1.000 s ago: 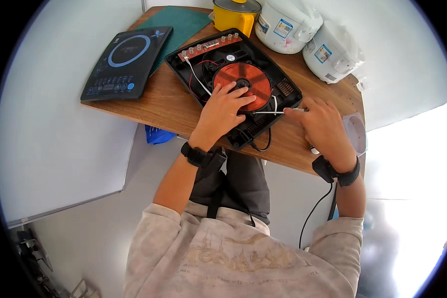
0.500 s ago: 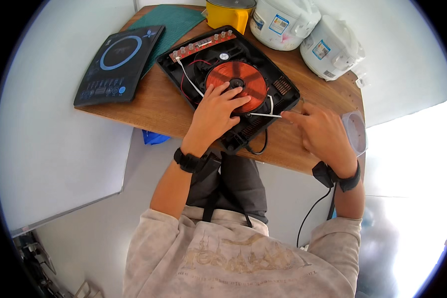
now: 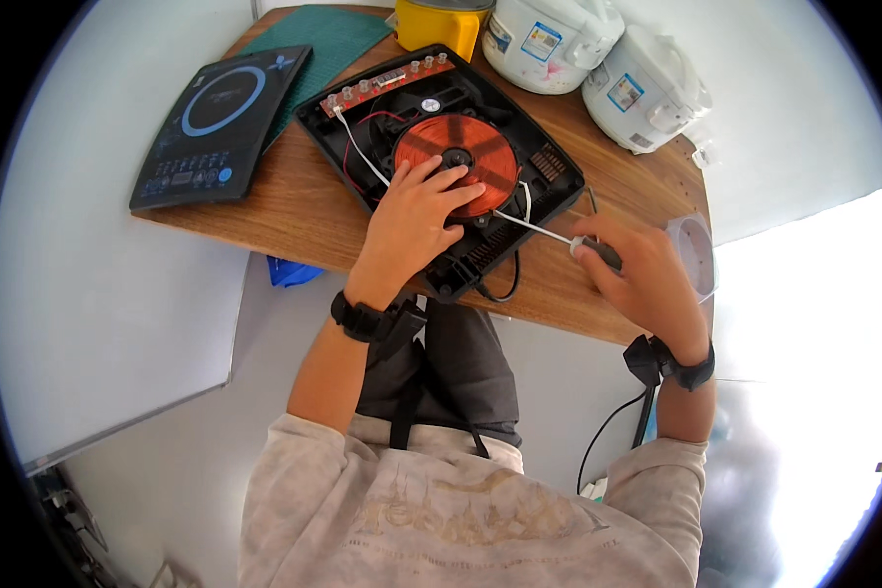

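An opened induction cooker base [image 3: 549,147] lies at a slant on the wooden table, its inside facing up. My left hand [image 3: 416,216] rests with spread fingers on the near left part of its round copper coil [image 3: 490,149]. In my right hand [image 3: 642,269] is a screwdriver [image 3: 598,251], gripped by its dark handle. The shaft points left, and its tip meets the near edge of the coil beside a white wire [image 3: 527,203]. A red circuit board strip [image 3: 367,88] runs along the base's far left side.
The cooker's black glass top panel [image 3: 191,147] lies at the left, partly over a green cutting mat [image 3: 338,39]. Behind stand a yellow pot [image 3: 431,27] and two white rice cookers [image 3: 549,49]. A clear plastic container [image 3: 693,257] sits at the table's right edge.
My right hand has swung down and right, so the screwdriver's shaft slants more and its handle shows. My left hand stays on the coil. The whole view has shifted slightly.
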### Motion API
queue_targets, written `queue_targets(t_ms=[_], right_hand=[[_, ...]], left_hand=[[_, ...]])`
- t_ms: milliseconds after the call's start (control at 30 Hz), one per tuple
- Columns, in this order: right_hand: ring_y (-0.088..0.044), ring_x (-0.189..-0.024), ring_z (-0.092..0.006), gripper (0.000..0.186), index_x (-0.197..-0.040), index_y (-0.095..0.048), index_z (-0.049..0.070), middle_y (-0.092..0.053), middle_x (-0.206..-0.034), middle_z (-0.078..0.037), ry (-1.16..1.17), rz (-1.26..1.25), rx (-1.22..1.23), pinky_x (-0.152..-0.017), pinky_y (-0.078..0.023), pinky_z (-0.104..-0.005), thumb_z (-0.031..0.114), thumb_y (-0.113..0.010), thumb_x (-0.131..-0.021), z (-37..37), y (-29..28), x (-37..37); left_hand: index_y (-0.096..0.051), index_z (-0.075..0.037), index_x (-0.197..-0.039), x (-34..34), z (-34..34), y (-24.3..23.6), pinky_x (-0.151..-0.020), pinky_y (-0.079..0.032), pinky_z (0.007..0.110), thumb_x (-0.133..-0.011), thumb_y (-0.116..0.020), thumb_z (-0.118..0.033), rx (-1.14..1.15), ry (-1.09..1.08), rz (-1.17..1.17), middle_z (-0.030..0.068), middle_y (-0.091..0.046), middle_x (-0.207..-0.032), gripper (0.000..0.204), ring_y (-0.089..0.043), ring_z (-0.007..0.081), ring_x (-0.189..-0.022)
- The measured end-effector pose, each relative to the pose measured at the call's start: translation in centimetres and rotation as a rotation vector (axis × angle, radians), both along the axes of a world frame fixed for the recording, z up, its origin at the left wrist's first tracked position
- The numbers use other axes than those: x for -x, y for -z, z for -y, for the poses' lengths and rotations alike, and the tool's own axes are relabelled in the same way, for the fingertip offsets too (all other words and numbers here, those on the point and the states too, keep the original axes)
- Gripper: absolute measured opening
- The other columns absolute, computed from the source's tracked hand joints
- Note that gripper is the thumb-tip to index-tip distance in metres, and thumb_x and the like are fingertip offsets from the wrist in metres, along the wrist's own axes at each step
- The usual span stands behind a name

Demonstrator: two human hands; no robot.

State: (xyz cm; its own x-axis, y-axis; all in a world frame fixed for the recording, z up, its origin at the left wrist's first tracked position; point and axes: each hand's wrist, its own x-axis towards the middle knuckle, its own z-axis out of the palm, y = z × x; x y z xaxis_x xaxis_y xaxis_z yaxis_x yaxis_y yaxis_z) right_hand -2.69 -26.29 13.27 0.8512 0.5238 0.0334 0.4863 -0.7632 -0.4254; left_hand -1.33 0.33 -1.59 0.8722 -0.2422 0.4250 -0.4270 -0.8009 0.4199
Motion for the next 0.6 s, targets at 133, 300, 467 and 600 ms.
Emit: queue_targets(t_ms=[133,300,467,600], right_hand=[[-0.064,-0.064,-0.0370,0.015,-0.103,-0.073,0.009,-0.066,-0.071,-0.018,-0.005,0.017,0.036,-0.060,-0.049,-0.0445,0.019,-0.070,-0.093,-0.2,0.3,-0.2],[-0.066,-0.066,-0.0348,0.017,-0.104,-0.077,0.011,-0.071,-0.076,-0.015,-0.007,0.060,0.018,-0.063,-0.053,-0.0412,0.020,-0.072,-0.090,-0.1,0.6,-0.7],[-0.069,-0.070,-0.0326,0.020,-0.106,-0.076,0.011,-0.073,-0.082,-0.013,0.022,0.022,-0.012,-0.067,-0.055,-0.0386,0.021,-0.074,-0.088,0.3,0.6,-1.1],[-0.069,-0.070,-0.0314,0.020,-0.106,-0.076,0.011,-0.072,-0.078,-0.013,-0.053,0.080,-0.029,-0.066,-0.055,-0.0374,0.019,-0.074,-0.088,1.0,1.8,-2.2]], left_hand=[[-0.069,-0.022,-0.133,0.0,-0.2,0.0,-0.119,-0.036,0.055,-0.076,-0.081,-0.014,-0.005,0.004,-0.012,0.0056,-0.060,-0.146,0.059,-0.048,0.0335,-0.141],[-0.069,-0.022,-0.133,-0.1,0.0,0.0,-0.119,-0.036,0.056,-0.075,-0.081,-0.014,0.003,0.008,-0.003,0.0056,-0.060,-0.145,0.060,-0.048,0.0333,-0.140],[-0.069,-0.022,-0.133,0.0,-0.1,0.1,-0.119,-0.036,0.056,-0.075,-0.081,-0.014,-0.002,0.002,0.011,0.0055,-0.060,-0.145,0.060,-0.049,0.0331,-0.140],[-0.069,-0.023,-0.133,0.2,-0.1,0.1,-0.119,-0.036,0.055,-0.076,-0.080,-0.015,0.010,-0.009,0.021,0.0056,-0.060,-0.145,0.059,-0.049,0.0331,-0.140]])
